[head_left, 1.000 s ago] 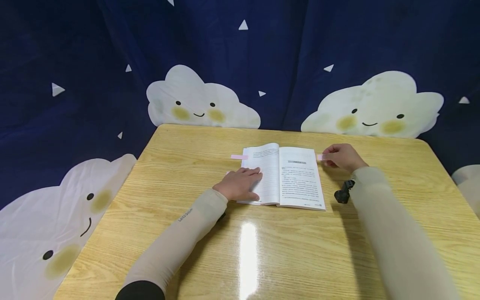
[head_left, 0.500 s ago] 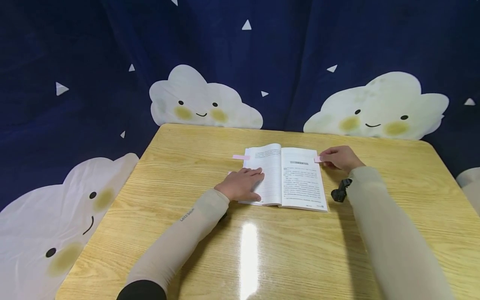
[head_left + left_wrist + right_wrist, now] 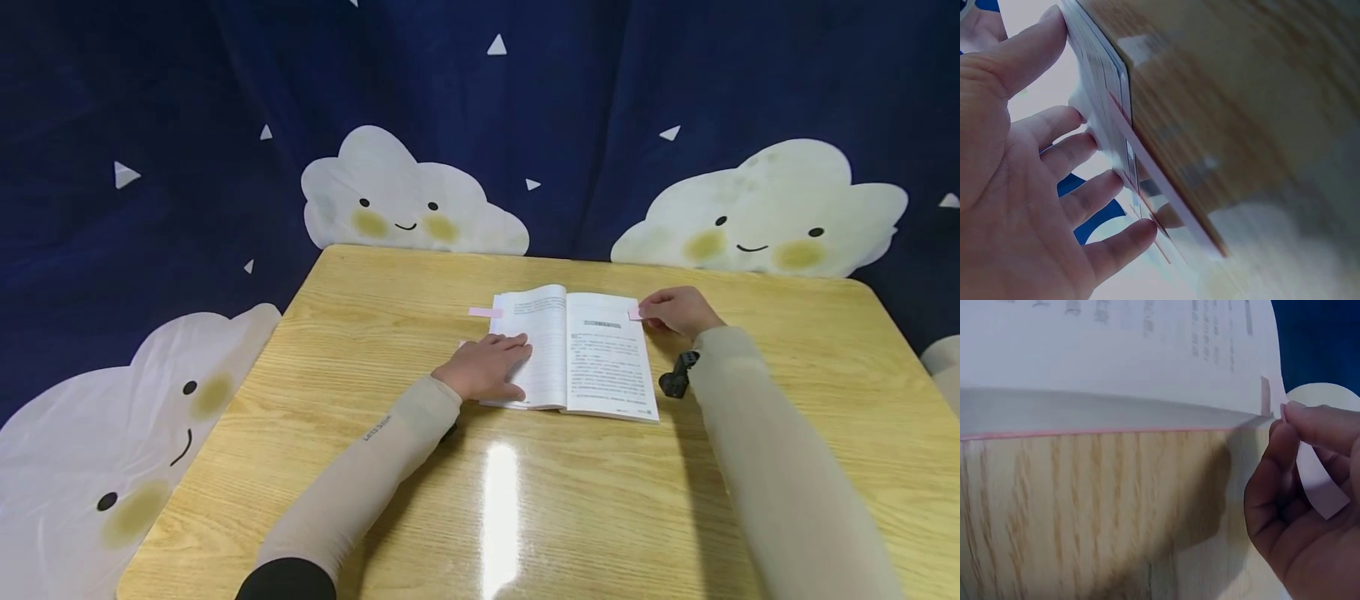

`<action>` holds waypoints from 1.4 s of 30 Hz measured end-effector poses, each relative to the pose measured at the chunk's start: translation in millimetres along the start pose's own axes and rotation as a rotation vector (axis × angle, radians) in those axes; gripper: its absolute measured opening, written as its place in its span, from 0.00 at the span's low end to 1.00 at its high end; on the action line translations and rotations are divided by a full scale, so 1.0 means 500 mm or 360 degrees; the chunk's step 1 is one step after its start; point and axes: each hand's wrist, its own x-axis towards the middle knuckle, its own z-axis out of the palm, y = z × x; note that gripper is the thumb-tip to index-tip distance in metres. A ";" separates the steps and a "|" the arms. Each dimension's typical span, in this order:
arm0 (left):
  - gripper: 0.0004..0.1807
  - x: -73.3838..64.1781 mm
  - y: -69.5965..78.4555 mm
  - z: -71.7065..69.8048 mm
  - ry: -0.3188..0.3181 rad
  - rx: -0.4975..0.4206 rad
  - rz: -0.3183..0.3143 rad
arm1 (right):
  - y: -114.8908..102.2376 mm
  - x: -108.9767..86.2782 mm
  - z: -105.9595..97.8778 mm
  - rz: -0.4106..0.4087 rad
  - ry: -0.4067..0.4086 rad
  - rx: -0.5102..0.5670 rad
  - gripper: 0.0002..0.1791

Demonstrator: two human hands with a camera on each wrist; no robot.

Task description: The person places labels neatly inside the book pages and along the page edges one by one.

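An open book (image 3: 611, 367) with printed pages lies on the wooden table. My left hand (image 3: 483, 367) rests on its left page, fingers spread and fairly straight. In the right wrist view, my right hand (image 3: 1310, 487) pinches a pink sticky tab (image 3: 1321, 481) between thumb and finger at the right page's outer edge. One end of this tab lies over the page margin; its other end curls into the palm. Another pink sticky tab (image 3: 486, 312) sticks out from the left page's upper edge. The left wrist view shows pink strips (image 3: 1166, 178) projecting past the page stack beside my fingers.
The light wooden table (image 3: 360, 317) extends around the book, with a bright light reflection in front of it. Behind hangs a dark blue curtain (image 3: 570, 100) with clouds and triangles. A small black wrist camera (image 3: 678, 375) sits under my right wrist.
My right hand has moved slightly left toward the book, bringing the pinched pink sticky tab from beside the right page onto its edge. My left hand stays on the left page.
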 end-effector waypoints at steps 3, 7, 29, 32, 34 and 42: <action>0.43 -0.001 0.000 -0.003 0.0005 -0.0011 -0.0001 | -0.002 0.003 0.005 -0.0002 0.0031 -0.0019 0.17; 0.43 0.000 0.001 -0.004 0.0002 -0.0028 -0.0002 | -0.003 0.004 0.010 0.0012 0.0058 -0.0021 0.15; 0.43 0.000 0.001 -0.004 -0.0001 -0.0007 0.0005 | -0.003 0.008 0.017 0.0104 0.0069 -0.0011 0.17; 0.43 0.001 0.001 -0.002 -0.0003 -0.0007 0.0004 | -0.004 0.006 0.020 0.0141 0.0066 -0.0027 0.19; 0.43 0.002 0.001 -0.001 -0.0006 -0.0008 0.0008 | -0.004 0.004 0.020 0.0154 0.0064 -0.0042 0.19; 0.43 0.003 0.000 -0.002 -0.0009 -0.0019 0.0002 | -0.017 -0.001 0.023 0.0178 0.0085 -0.0113 0.20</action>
